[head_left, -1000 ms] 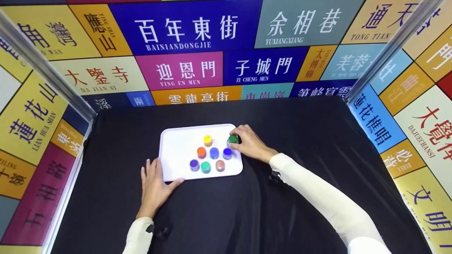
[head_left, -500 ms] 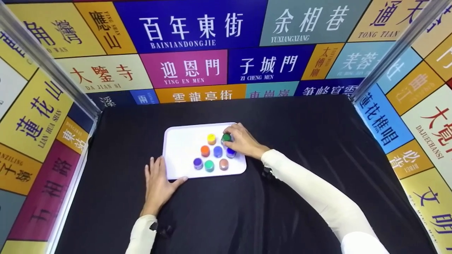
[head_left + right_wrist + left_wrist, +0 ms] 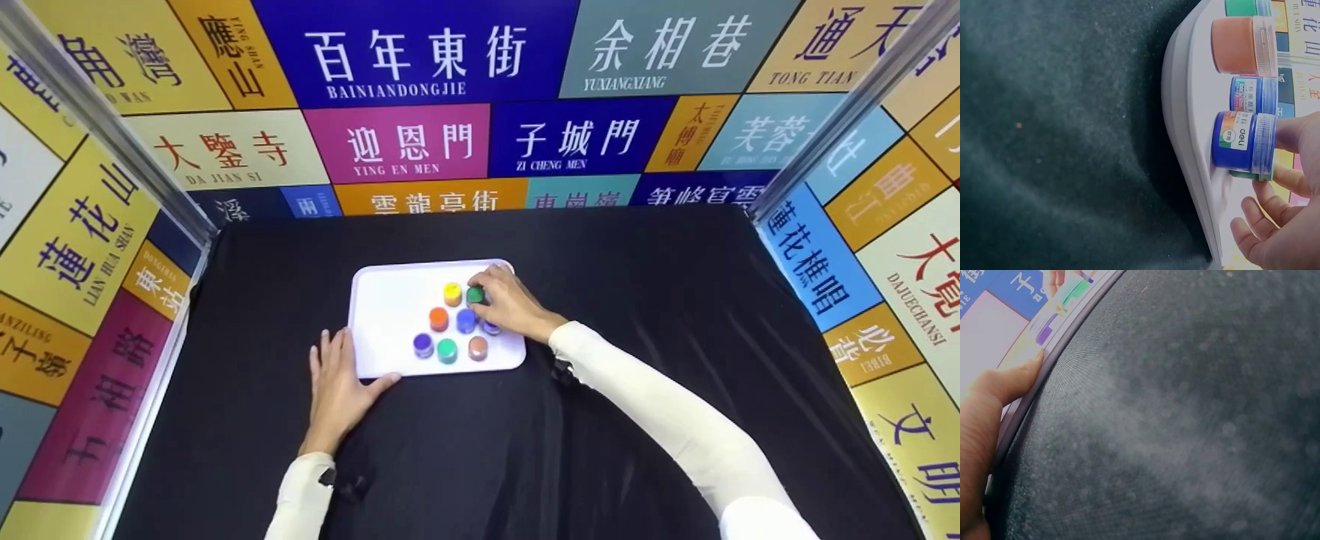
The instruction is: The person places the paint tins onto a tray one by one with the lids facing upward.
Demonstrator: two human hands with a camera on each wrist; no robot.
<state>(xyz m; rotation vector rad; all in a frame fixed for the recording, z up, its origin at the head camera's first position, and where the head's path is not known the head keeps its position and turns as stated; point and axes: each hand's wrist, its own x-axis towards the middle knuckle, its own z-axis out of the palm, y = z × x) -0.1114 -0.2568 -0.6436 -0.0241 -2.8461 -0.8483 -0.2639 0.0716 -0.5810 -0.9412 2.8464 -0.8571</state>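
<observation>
My right hand (image 3: 510, 301) pinches a dark green paint jar (image 3: 475, 295) by its lid, at the back right of a white tray (image 3: 382, 300). In the right wrist view a blue jar (image 3: 1241, 140) hides most of the green one (image 3: 1252, 176). A yellow jar (image 3: 451, 294) stands close to its left, a lighter blue jar (image 3: 466, 321) just in front. My left hand (image 3: 336, 390) rests at the tray's front left corner, fingers straight along the left side. Its thumb (image 3: 1019, 377) lies on the front rim in the left wrist view.
Also on the tray are an orange jar (image 3: 439, 319), a purple jar (image 3: 423, 345), a mint green jar (image 3: 447, 350) and a brown jar (image 3: 478, 347). Black cloth (image 3: 637, 270) covers the table. Printed panels (image 3: 420, 142) wall the back and sides.
My right hand has shifted left with the dark green jar, from the tray's right edge to beside the yellow jar. The left hand stays on the tray corner. The head view has shifted slightly.
</observation>
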